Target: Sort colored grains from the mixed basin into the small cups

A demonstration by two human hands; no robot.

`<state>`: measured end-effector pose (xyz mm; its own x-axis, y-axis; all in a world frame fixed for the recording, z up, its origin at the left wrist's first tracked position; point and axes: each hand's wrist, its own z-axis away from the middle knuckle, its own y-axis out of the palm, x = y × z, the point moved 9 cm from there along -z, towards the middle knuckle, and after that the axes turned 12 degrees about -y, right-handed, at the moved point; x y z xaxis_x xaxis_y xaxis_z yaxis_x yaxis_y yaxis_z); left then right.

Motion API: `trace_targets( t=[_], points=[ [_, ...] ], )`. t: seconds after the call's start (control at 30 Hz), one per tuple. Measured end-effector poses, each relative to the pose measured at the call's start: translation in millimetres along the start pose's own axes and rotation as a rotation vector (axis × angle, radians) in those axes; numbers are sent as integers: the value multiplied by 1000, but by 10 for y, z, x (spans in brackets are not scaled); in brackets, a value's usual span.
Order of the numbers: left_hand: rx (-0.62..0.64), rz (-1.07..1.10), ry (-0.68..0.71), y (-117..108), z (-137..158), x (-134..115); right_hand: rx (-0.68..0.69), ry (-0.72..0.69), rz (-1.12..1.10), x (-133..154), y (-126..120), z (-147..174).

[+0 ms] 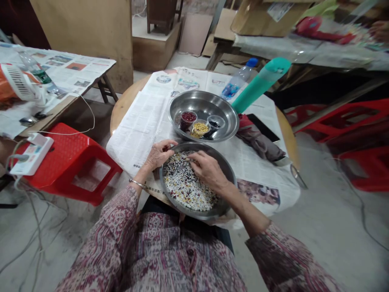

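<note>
On the left, a white power strip (32, 156) is lying on a red stool (63, 156), well apart from the round table. The left hand (159, 155) is resting at the far left rim of the near bowl (225, 164); its thumb and forefinger are standing apart, and whether the other fingers are gripping anything, I cannot tell. A light, steady touch there is probably serving best, as a hard press could be tipping the bowl.

The mixed grains (188, 182), white, black, yellow and dark red, are lying inside this near bowl, spread over its bottom. Beyond it, the far bowl (203, 98) is holding three clear cups: red beans (188, 117), yellow grains (200, 129) and, on the right, dark ones (215, 123).

The right hand (209, 172) is reaching over the near bowl, its fingers curling with the tips down at the grains; I cannot tell whether they are pinching any. Fingertips alone, with the palm staying high, are likely giving a clearer view and disturbing fewer grains.

Farther right, a bottle (238, 79) and a green tube (261, 85) are standing out behind a crumpled cloth (261, 142).
</note>
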<state>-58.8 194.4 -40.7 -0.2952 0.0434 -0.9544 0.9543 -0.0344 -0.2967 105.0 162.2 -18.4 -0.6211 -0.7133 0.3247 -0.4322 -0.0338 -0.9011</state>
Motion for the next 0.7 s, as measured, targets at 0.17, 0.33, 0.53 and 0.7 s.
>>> trace_targets(
  t=[0.17,0.33,0.53,0.7],
  points=[
    [6,18,-18,3,-6,17,2,60,109,-107,-8,-45],
    [6,30,-14,8,-7,21,168,-22,-166,154,122,69],
    [-5,34,-17,7,14,-2,243,-267,-293,933,122,377],
    [-9,1,-12,-9,32,-55,181,-220,-92,642,124,387]
  ],
)
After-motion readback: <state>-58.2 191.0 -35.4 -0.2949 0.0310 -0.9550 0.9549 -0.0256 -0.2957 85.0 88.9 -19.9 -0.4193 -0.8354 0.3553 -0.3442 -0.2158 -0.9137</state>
